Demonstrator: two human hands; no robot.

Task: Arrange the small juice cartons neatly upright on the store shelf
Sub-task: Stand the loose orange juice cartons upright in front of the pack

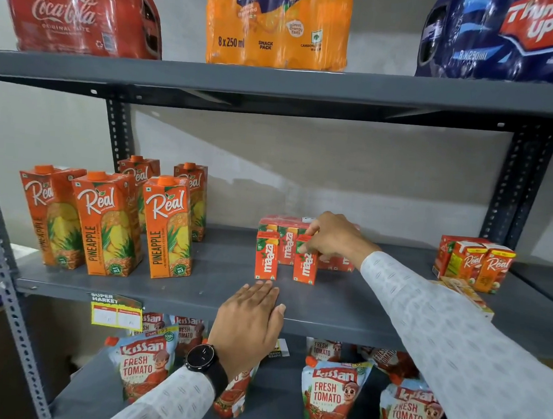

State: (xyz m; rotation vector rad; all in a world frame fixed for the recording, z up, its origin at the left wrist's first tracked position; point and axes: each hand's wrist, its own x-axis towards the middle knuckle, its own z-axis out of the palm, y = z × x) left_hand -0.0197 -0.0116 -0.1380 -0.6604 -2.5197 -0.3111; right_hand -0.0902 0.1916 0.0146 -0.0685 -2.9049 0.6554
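Several small red Maaza juice cartons stand upright in a cluster on the middle grey shelf (197,289). One front carton (266,257) stands free at the left. My right hand (335,238) pinches the top of the other front carton (305,267), thumb and fingers around its upper edge. More Maaza cartons (287,229) stand behind, partly hidden by that hand. My left hand (251,322) rests flat on the shelf's front edge, fingers together, holding nothing; a black watch sits on its wrist.
Tall Real pineapple cartons (166,227) stand at the shelf's left. Small Real cartons (474,262) stand at the right, with one lying flat (465,293) near my right sleeve. Soda multipacks (278,23) fill the shelf above, Kissan tomato pouches (330,396) the shelf below.
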